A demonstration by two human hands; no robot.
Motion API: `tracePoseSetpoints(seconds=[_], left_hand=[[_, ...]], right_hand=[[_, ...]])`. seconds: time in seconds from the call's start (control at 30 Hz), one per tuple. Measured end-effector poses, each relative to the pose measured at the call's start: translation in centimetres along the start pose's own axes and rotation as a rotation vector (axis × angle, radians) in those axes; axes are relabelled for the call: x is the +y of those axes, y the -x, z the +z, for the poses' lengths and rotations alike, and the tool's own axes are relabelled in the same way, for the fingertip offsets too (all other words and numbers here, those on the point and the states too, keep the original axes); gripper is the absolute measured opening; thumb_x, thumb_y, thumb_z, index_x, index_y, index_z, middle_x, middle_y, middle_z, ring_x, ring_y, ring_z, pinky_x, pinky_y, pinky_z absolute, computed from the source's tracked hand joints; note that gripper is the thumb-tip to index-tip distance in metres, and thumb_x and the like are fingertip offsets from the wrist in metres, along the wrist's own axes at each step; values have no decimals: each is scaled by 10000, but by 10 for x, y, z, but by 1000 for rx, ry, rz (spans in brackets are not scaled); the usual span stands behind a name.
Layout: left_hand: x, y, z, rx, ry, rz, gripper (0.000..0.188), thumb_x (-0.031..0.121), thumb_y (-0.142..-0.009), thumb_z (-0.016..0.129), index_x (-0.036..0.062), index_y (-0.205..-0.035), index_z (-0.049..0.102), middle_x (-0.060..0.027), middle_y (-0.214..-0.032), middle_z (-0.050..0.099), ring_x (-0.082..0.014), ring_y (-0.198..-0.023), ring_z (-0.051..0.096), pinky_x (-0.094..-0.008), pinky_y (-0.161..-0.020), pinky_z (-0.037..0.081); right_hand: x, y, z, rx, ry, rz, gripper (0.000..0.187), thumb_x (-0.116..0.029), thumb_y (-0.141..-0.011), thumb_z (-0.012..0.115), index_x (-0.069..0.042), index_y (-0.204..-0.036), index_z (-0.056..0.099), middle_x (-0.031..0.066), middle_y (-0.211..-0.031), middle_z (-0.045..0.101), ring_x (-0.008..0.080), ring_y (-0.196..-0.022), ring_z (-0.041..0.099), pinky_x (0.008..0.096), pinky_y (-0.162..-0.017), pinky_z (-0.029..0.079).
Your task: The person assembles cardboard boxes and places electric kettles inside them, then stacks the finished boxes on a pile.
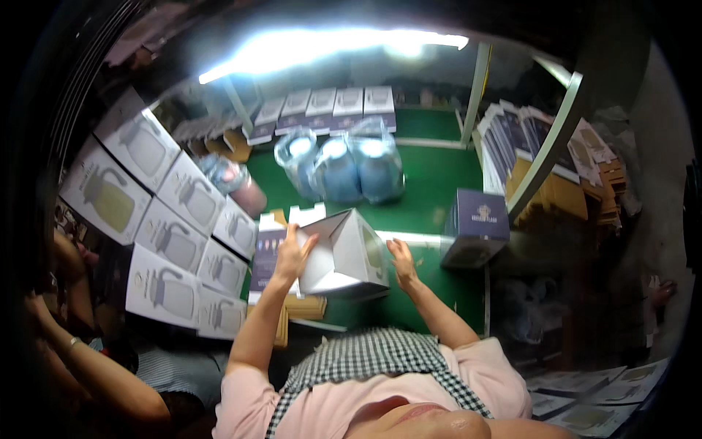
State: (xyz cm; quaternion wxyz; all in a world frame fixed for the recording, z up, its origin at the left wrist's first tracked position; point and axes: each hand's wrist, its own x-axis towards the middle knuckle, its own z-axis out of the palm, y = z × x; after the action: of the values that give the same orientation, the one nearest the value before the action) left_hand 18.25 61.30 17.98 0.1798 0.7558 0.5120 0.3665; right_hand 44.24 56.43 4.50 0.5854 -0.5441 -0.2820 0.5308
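In front of me a white cardboard box (344,257) is tilted, with its inner folds facing me and a grey flask picture on its right side. My left hand (294,257) pinches the box's left edge between thumb and fingers. Just right of the box is my right hand (401,263), its fingers apart and nothing in it; contact with the box cannot be made out. Flat, folded cartons (265,262) in purple and white lie under and beside my left hand. Past the box, blue flasks (336,172) wrapped in clear plastic bags stand on the green table (428,172).
A closed purple box (477,227) stands at the table's right edge. Boxes with flask pictures (172,245) are stacked high on the left, beside a pink flask (248,196). Folded cartons (548,157) lean behind a metal post (545,150). Another person's arm (99,366) shows at lower left.
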Motion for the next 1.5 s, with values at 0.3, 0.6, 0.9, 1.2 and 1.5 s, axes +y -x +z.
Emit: tracePoseSetpoints(seconds=[0.3,0.6,0.9,1.2,1.5], left_hand=[[-57,63,-35,-204,844,-191,556,9,-930,592,125,-1404,326,-139,-1183,619,-187,-1030,632,-301,-862,535],[-167,-92,172,-278,132,-167,712,409,-791,768,-39,-1275,499,-249,-1196,596,-361,-1091,603,-421,-925,493],[17,-251,307,-318,-251,-71,906,463,-805,738,7,-1436,276,-305,-1078,594,-366,-990,639,-427,-835,517],[-35,-254,384,-45,-32,-48,332,358,-907,605,52,-1025,662,-202,-970,677,-406,-925,659,-479,-802,524],[5,-205,156,547,259,318,408,22,-868,667,54,-1252,532,-84,-886,645,-235,-838,608,-362,-818,474]], right_hand=[[-148,41,-3,-376,267,-558,326,-304,-857,725,-50,-1036,628,67,-858,721,198,-747,698,341,-743,542],[-64,40,-44,8,1513,-890,30,-112,-831,583,-90,-841,566,70,-658,599,250,-661,617,361,-662,481],[-87,46,-30,-96,1625,-746,53,-50,-778,556,-80,-821,567,57,-703,581,211,-687,602,336,-682,455],[-64,69,-35,-84,1584,-808,154,-103,-821,577,-51,-962,608,51,-805,593,208,-761,600,326,-769,480],[-50,85,-49,10,1364,-1059,343,-100,-774,626,-70,-1116,644,26,-950,563,205,-893,575,367,-891,441]])
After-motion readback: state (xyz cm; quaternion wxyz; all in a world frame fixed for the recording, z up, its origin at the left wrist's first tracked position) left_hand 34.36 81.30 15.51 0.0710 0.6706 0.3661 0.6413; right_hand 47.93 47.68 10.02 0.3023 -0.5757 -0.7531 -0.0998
